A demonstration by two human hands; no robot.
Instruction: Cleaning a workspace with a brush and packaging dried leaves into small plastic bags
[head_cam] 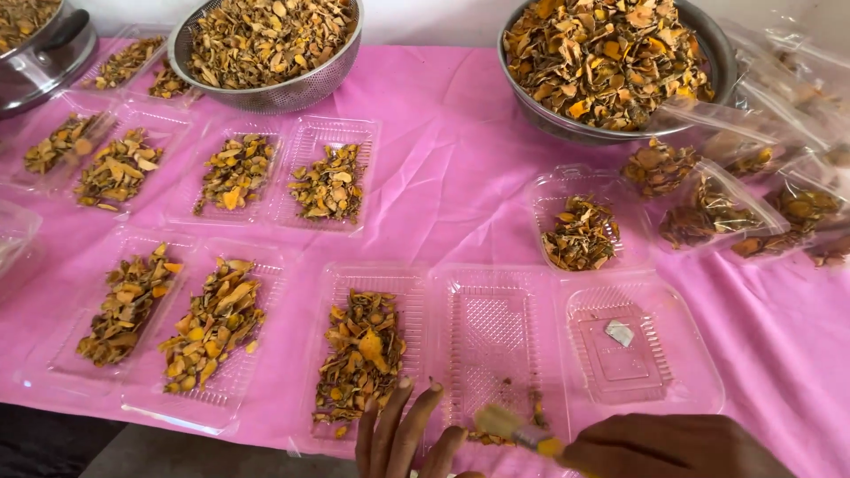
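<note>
The small brush (518,432), pale with a yellow-stained tip, lies low over the near end of the empty clear tray (492,345), held there by the right hand (673,447). The fingers of that hand are closed round the handle, the bristle end angled toward a few loose crumbs on the tray floor, apparently a sweeping hold. The left hand (403,438) rests beside it, fingers spread and holding nothing, tips touching the edge of the filled tray (363,354), seemingly to steady it. Further right sits a second open tray (642,354) carrying only a small silver scrap (619,332). Behind, rows of trays with dried orange-brown chips cover the pink cloth (460,168) on the tabletop. Two metal colanders (266,44) (611,62) of the same chips stand at the far edge, within reach for refilling.
</note>
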